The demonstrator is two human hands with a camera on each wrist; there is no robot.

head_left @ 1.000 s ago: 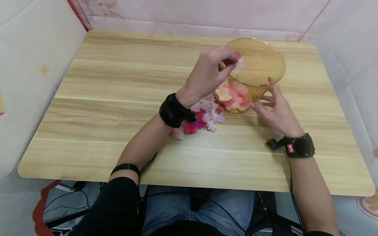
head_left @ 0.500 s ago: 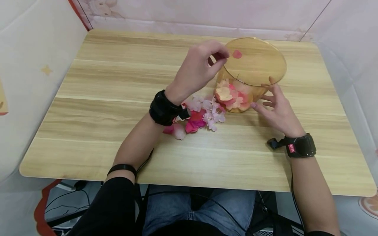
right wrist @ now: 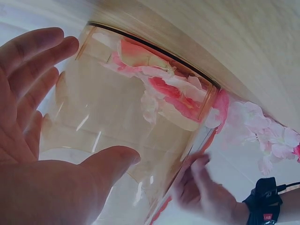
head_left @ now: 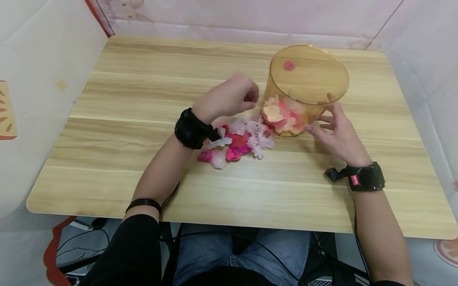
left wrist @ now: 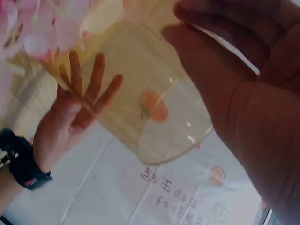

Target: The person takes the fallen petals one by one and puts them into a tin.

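A good share of the petals already lies in the bottom of the amber plastic tub (head_left: 307,85), a heap of peach, pink and red, and one red petal (head_left: 288,65) clings high on the inner wall instead of dropping to the rest. The tub stands on the wooden counter (head_left: 143,99), toward its far right. Still outside is the loose pile of petals (head_left: 240,140), pink, white and magenta, lying on the counter just beside the tub's near left foot; judging by that pile, the work looks somewhat past halfway, with several more handfuls to go. The right hand (head_left: 336,131) steadies the tub, its grip spread wide with fingers straight against the wall and the thumb up near the rim. The left hand (head_left: 229,99) hangs just above the loose pile, its grip curled in loosely with nothing visible between the fingers. A second ago that hand was up at the tub's rim pinching a pale petal; half a second ago it was letting go there, and now it has come down and back toward the pile, while the right hand has stayed put.
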